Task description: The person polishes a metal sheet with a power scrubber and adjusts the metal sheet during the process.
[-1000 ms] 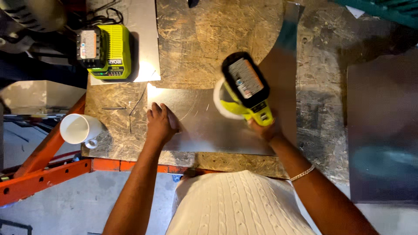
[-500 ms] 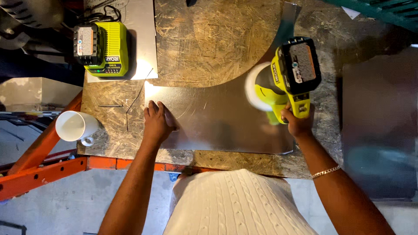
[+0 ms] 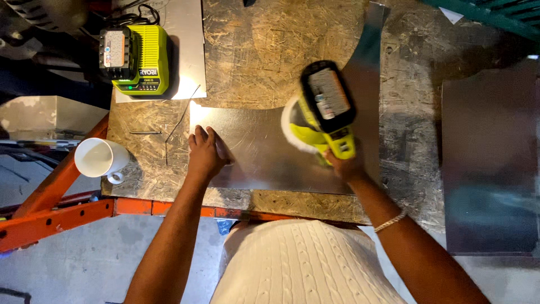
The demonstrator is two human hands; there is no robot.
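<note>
A shiny metal sheet (image 3: 259,152) lies flat on a chipboard worktop (image 3: 270,50). My left hand (image 3: 203,155) presses flat on the sheet's left end, fingers together. My right hand (image 3: 344,164) grips the handle of a yellow-green cordless polisher (image 3: 325,110) with a black battery on top. Its white round pad (image 3: 292,126) rests on the sheet, right of the middle. A bracelet is on my right wrist.
A yellow-green battery charger with a black battery (image 3: 135,59) sits on a thin metal plate at the back left. A white mug (image 3: 100,159) stands at the left edge. Orange frame bars (image 3: 67,217) run below. Another dark metal sheet (image 3: 489,169) lies at the right.
The polisher swung out to the right over the sheet, then came back left toward the middle. My left hand stayed pressed on the sheet's left end.
</note>
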